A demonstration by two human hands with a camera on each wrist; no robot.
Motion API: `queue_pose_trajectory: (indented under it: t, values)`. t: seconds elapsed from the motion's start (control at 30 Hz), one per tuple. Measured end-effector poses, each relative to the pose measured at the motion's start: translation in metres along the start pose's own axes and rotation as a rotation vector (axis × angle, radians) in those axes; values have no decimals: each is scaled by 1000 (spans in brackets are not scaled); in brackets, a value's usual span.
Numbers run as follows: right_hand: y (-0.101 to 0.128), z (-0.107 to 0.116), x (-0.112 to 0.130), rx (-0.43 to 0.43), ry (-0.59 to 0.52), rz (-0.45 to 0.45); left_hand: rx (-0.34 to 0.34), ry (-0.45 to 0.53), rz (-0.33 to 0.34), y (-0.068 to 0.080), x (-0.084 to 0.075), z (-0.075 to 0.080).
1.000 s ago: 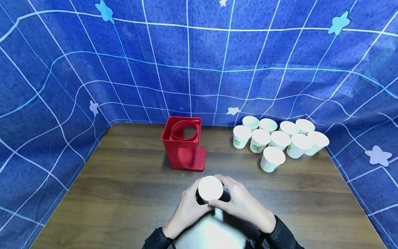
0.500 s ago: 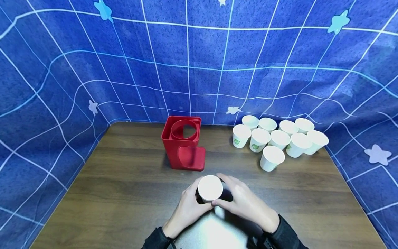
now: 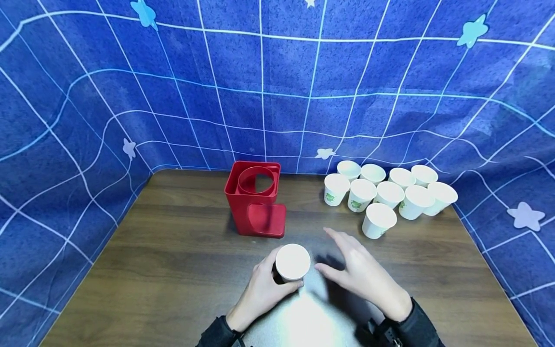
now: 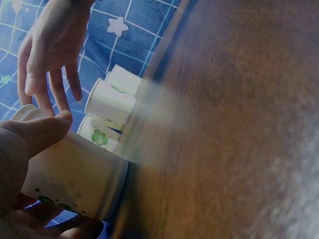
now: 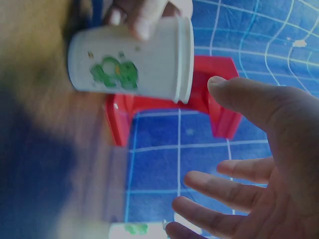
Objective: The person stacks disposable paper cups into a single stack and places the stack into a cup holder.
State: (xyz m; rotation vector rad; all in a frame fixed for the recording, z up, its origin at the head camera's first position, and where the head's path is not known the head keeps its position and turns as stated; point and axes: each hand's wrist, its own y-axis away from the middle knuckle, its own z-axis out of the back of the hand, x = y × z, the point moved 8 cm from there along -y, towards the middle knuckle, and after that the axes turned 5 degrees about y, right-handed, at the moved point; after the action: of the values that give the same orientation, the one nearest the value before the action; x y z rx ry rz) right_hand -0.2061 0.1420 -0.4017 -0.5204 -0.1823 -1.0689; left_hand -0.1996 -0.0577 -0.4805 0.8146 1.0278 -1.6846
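Observation:
My left hand grips a white paper cup upright near the front of the table, its thumb across the near side. Seen from the right wrist, the cup carries a green print and shows a doubled rim, as of nested cups. My right hand is off to the right of the cup, fingers spread and holding nothing. In the left wrist view the right hand hangs beyond the cup, apart from it.
A red holder with a round ring inside its top and a scooped front stands behind the hands, slightly left. Several white paper cups stand grouped at the back right of the wooden table. Blue starred cloth surrounds the back and sides.
My right hand has let go of the cup and moved away to the right, its fingers spreading. The left hand still holds the cup in the same spot.

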Motion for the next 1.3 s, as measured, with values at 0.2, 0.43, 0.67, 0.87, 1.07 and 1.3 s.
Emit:
queue_pose_trajectory:
  t: [0.2, 0.43, 0.67, 0.87, 1.07, 1.3]
  values:
    - [-3, 20, -18, -43, -11, -53, -1, 2, 3, 1, 1, 0]
    - [-5, 46, -47, -178, 25, -109, 16, 23, 42, 1, 4, -1]
    - [-5, 73, -76, -361, 74, -120, 20, 15, 57, 1, 4, 0]
    - [-3, 86, -99, -399, 72, -191, 24, 15, 63, 1, 4, 0]
    - [-3, 84, -117, -340, 69, -271, 21, 16, 68, 0, 3, 0]
    - [-4, 70, -134, -294, 104, -292, 22, 27, 56, 1, 3, 0]
